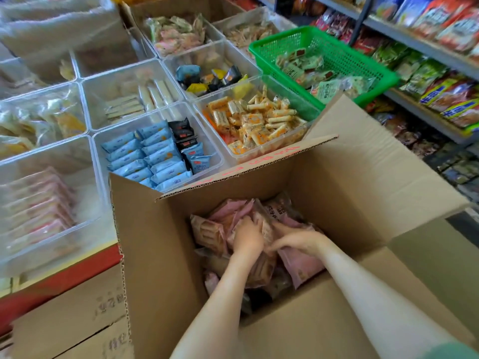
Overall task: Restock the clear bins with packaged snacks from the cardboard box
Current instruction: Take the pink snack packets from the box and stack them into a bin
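Both hands deep in the cardboard box (160, 255): left hand (247, 238) grip curled on pink snack packs (303, 263), right hand (298, 240) pinching one beside it. Square the stack w/ both grips before lifting; matching clear bin (85, 151) sits well left of them, half full.

No legible text on the cardboard box (350, 177) (red marks blurred).

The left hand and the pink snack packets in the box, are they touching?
Touching. The head view shows the left hand pressed into the pink snack packets, fingers curled among them.

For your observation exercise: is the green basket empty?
No, the green basket holds several pale green wrapped snack packets lying on its bottom.
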